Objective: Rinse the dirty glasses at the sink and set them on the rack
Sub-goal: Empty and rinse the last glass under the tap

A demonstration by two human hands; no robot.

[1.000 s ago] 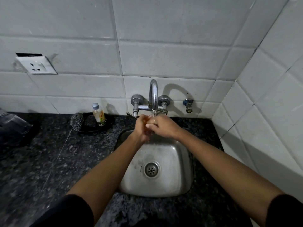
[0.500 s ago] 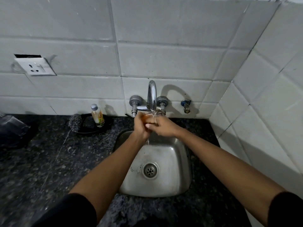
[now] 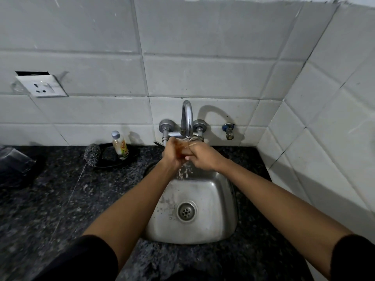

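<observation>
Glass [image 3: 183, 148] sits under the tap [image 3: 187, 118], over the sink [image 3: 215, 199]; left hand [image 3: 172, 152] and right hand [image 3: 203, 157] both wrap it. Wet, it's likely slippery and brittle, light too; best gripped round the body, not the rim

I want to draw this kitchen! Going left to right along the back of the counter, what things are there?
Steel scrubber → small bottle → left hand → glass under the tap → right hand → small wall valve.
</observation>
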